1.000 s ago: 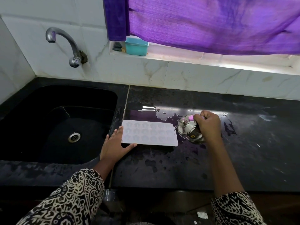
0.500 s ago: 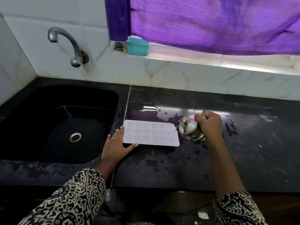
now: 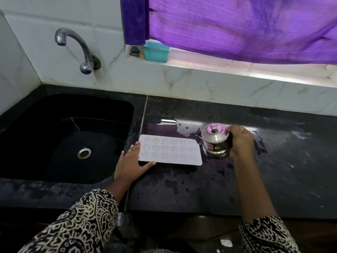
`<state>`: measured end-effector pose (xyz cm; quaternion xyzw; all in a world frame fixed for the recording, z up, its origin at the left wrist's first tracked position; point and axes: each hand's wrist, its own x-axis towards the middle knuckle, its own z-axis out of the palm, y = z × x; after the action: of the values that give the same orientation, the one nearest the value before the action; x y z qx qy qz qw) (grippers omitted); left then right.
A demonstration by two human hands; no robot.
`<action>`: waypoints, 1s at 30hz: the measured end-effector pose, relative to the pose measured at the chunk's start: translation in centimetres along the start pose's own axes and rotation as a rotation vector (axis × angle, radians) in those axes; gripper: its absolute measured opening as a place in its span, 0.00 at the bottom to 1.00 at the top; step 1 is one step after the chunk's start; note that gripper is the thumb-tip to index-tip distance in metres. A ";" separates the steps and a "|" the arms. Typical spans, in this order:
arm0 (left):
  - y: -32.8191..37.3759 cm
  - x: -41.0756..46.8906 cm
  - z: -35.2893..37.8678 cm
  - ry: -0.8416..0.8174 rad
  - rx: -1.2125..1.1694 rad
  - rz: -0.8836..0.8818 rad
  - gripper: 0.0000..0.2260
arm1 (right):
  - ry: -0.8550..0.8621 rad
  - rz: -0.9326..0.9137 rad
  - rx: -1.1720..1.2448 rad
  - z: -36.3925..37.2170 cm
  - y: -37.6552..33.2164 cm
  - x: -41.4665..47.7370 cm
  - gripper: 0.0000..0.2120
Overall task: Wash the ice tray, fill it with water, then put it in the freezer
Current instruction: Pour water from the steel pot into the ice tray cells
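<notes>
The white ice tray [image 3: 170,152] with star-shaped cells lies flat on the black counter [image 3: 273,170], just right of the sink. My left hand [image 3: 130,165] rests flat at its left end, fingers along the left edge and thumb along the front edge. My right hand [image 3: 239,141] grips a small steel pot [image 3: 216,143] with a lid and knob, standing almost upright at the tray's right end. I cannot tell whether the cells hold water.
The black sink [image 3: 65,136] with its drain [image 3: 84,152] lies to the left, the tap [image 3: 80,50] on the wall above it. Water puddles [image 3: 186,129] sit behind the tray. A teal box [image 3: 156,52] stands on the window ledge under a purple curtain [image 3: 237,26].
The steel pot was tilted toward the tray; my right hand has turned it back to nearly upright. My left hand and the tray have stayed put.
</notes>
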<state>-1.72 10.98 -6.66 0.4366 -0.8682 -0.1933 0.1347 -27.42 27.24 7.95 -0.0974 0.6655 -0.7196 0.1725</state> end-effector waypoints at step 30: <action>-0.4 0.7 -0.2 -0.041 -0.093 -0.032 0.50 | -0.098 0.301 0.393 17.7 7.3 5.9 0.10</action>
<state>-1.76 10.13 -6.64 0.4397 -0.8538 -0.2446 0.1338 -25.44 8.25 1.90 0.0035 0.5108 -0.7957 0.3254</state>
